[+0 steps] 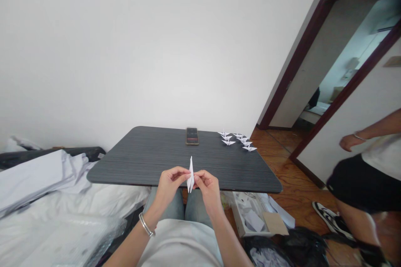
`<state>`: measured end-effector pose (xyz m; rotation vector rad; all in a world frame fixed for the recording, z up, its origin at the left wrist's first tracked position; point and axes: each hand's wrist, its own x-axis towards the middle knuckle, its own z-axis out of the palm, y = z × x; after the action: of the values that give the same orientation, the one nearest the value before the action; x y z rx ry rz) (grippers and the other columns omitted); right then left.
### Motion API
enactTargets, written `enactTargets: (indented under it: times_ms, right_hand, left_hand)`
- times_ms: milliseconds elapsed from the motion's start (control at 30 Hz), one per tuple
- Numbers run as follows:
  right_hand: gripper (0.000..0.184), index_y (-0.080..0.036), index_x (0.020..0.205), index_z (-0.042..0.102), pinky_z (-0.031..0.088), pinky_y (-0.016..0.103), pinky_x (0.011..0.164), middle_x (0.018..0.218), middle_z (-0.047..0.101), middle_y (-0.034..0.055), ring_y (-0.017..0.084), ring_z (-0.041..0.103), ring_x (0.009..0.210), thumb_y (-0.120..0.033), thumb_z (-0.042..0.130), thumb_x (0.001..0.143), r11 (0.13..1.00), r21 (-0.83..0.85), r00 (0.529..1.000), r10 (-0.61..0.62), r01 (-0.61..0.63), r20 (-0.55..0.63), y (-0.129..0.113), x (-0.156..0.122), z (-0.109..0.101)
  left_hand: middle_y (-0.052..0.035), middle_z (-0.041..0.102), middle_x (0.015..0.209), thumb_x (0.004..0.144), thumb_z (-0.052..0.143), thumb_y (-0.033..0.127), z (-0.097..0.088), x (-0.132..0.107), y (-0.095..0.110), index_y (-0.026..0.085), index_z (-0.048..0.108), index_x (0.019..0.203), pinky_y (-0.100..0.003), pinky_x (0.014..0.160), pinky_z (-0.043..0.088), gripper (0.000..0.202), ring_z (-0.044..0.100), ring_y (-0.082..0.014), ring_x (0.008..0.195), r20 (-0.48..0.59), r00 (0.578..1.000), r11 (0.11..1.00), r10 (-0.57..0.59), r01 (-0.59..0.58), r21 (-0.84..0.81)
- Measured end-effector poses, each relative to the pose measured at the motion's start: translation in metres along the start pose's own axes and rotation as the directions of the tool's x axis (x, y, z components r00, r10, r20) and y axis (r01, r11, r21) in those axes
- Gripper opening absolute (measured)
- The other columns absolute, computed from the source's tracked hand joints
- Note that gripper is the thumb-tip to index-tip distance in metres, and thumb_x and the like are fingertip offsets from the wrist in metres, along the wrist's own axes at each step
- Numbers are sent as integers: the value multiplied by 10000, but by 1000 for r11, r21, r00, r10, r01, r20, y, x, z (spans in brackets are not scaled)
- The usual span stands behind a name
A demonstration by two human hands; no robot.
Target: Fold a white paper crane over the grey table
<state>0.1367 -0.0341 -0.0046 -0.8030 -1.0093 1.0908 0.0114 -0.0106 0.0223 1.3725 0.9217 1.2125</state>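
Observation:
Between my two hands stands a narrow piece of folded white paper (191, 175), its pointed tip up, over the near edge of the dark table (140, 154). My left hand (172, 180) pinches its left side with thumb and forefinger. On the other side, my right hand (207, 185) holds the paper's right side in a pinch. Several white paper cranes (229, 142) are set in two rows at the table's far right. A phone (192, 136) with a lit screen lies near the back edge.
At the right stands another person (369, 175), near a doorway. A white box (242, 219) with papers sits on the floor beside black bags (303, 244). Left of me are stacked white sheets (37, 177) and bubble wrap (78, 238). A white wall (172, 50) rises behind the table.

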Motion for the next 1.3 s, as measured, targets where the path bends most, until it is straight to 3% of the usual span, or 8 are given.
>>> enactTargets:
  times_ms: [233,400,600,767,1033,1300]
  right_hand:
    - [99,-165,689,621,432,208,476,548,606,-24,95,519,475,-252,666,671,1000,26,1000,8,-7,-25,0,1,1]
    - [79,-170,684,603,415,198,472,591,592,-23,104,536,529,-231,652,679,1000,-10,999,10,-11,-31,1,1,0]
    - [127,-174,668,547,374,174,436,609,557,-29,101,512,551,-223,664,662,997,-70,998,14,-18,-64,3,1,-1]
    - [170,-171,679,522,344,163,403,612,531,-27,93,482,533,-229,678,644,994,-108,993,15,-27,-113,4,1,-1]
    - [161,-167,684,554,343,170,391,601,533,-23,93,470,510,-242,688,636,997,-73,996,19,-25,-92,5,2,-4]
    - [125,-146,710,623,360,178,418,585,577,-10,80,462,489,-239,678,648,997,-54,995,42,-47,-94,2,1,-6]
  left_hand:
    - [-18,614,671,642,669,177,1,-1,-6,157,696,642,-230,640,456,34,570,-141,670,-30,987,986,157,-155,54]
    - [-16,601,669,661,657,219,1,-2,-5,151,700,695,-238,578,474,88,573,-139,618,39,998,999,38,-37,-30]
    - [-39,666,673,707,622,247,3,-4,-3,126,707,742,-223,601,446,152,571,-138,631,69,997,999,19,-16,-43]
    - [-40,696,704,643,686,244,4,-4,-3,125,697,758,-237,634,465,165,598,-145,639,82,996,993,-35,44,-111]
    - [-31,691,648,637,692,267,4,-4,0,120,677,740,-258,614,491,180,617,-144,580,79,989,980,-126,137,-143]
    - [-25,684,625,624,701,247,3,-3,2,108,664,729,-248,606,493,178,606,-126,552,72,987,973,-144,155,-170]
